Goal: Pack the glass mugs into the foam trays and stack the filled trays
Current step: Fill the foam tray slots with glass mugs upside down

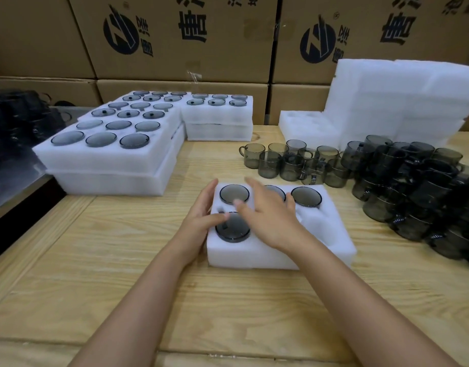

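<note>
A white foam tray (pixel 326 231) lies on the wooden table in front of me, with smoky grey glass mugs sunk in its holes. Mugs sit in the back left hole (pixel 229 193), the back right hole (pixel 306 196) and the front left hole (pixel 234 229); a fourth in the back middle is partly hidden. My left hand (pixel 201 215) rests against the tray's left edge, thumb on the front left mug. My right hand (pixel 267 213) hovers over the tray's middle with fingers spread, blurred. The front right holes look empty.
Filled foam trays stand stacked at the left (pixel 109 160) and back centre (pixel 217 117). Empty foam trays (pixel 403 102) are piled at the back right. Loose mugs (pixel 289 161) stand behind the tray, and a stacked heap of mugs (pixel 418 192) fills the right. Cardboard boxes (pixel 180 35) wall the back.
</note>
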{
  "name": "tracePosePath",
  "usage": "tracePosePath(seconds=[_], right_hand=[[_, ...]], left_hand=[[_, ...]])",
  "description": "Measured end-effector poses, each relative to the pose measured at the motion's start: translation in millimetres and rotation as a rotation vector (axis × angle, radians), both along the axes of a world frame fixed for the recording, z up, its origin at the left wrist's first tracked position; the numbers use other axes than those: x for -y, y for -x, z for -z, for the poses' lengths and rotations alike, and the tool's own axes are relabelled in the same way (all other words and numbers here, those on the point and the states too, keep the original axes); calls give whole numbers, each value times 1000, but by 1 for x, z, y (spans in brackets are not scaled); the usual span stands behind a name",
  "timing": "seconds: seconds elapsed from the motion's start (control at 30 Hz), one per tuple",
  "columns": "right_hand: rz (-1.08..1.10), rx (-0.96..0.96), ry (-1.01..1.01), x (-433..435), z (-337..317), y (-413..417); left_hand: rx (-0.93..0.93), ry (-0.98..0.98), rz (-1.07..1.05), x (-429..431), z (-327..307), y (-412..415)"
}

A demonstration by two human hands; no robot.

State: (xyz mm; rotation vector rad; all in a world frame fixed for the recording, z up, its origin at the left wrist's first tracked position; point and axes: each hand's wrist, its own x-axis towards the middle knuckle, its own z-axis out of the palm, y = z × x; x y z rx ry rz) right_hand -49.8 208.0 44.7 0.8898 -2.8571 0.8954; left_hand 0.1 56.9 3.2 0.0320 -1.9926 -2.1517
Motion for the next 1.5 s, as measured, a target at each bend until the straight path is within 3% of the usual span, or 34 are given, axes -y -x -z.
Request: tracePosePath(seconds=[0.07, 0.13, 0.27, 0.4, 0.57, 0.73, 0.97, 1.17, 1.27, 1.4, 1.5], right_hand=[[106, -142, 341, -15, -11, 16], [235, -232, 385, -36, -23, 46], [329, -120, -75, -71, -35, 113], [293, -228, -543, -80, -24, 137], [221, -426, -771, -75, -23, 147], [234, -469, -818, -77, -20, 153], [336, -445, -605, -83, -34, 149], [326, -313, -117, -81, -62, 120], [216, -234, 190, -80, -66, 94], [116, 61, 656, -75, -61, 50], [189, 24, 672, -73, -48, 18]], left_hand=[[-11, -61, -9, 0, 0, 2], [-18, -75, -31, 0, 2, 3], [-37, -17, -35, -2, 0, 2], [-25, -20, -55, -1, -3, 1], [2, -107, -88, -2, -4, 3], [15, -109, -113, -1, -2, 5], [11, -101, -103, 0, 0, 6], [13, -116, -106, 0, -1, 6], [12, -128, -103, 0, -1, 6], [14, -132, -99, 0, -2, 6], [24, -112, -95, 0, -3, 5]])
